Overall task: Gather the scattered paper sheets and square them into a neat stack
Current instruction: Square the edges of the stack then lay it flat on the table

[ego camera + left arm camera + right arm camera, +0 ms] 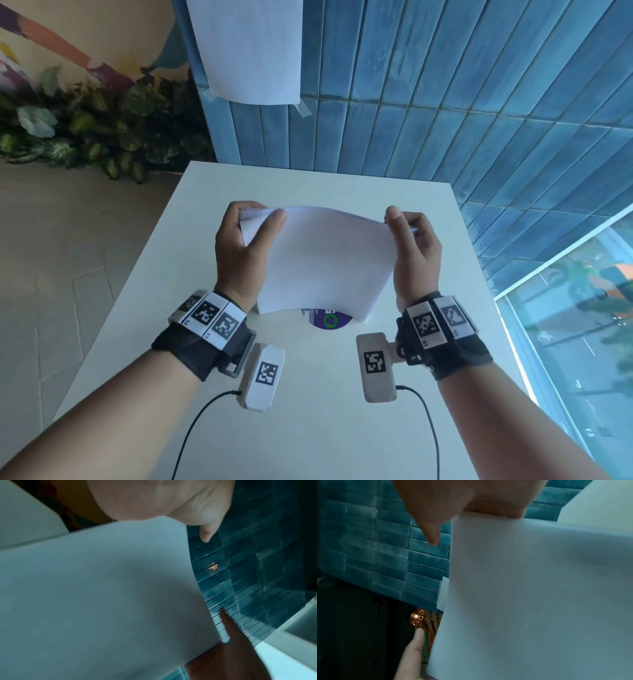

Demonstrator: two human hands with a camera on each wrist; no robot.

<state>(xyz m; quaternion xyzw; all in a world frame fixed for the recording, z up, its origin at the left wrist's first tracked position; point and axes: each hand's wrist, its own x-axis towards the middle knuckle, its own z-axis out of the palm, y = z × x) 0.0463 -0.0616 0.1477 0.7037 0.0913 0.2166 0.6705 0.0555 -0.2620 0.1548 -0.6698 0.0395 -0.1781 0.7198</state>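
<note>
I hold a bundle of white paper sheets (325,260) upright over the white table (308,411), one hand at each upper corner. My left hand (260,216) pinches the left corner, thumb in front and fingers behind, where the sheet edges fan apart unevenly. My right hand (404,222) grips the right corner the same way. The bundle bows slightly, and its lower edge hangs close to the tabletop; I cannot tell whether it touches. In the wrist views the paper (102,595) (530,595) fills most of the picture below each palm.
A purple printed item with a green ring (327,320) lies on the table under the bundle's lower edge. Another white sheet (250,48) is taped to the blue tiled wall (445,102) behind the table. Leafy plants (85,130) stand at the far left, and a window (582,342) runs along the right.
</note>
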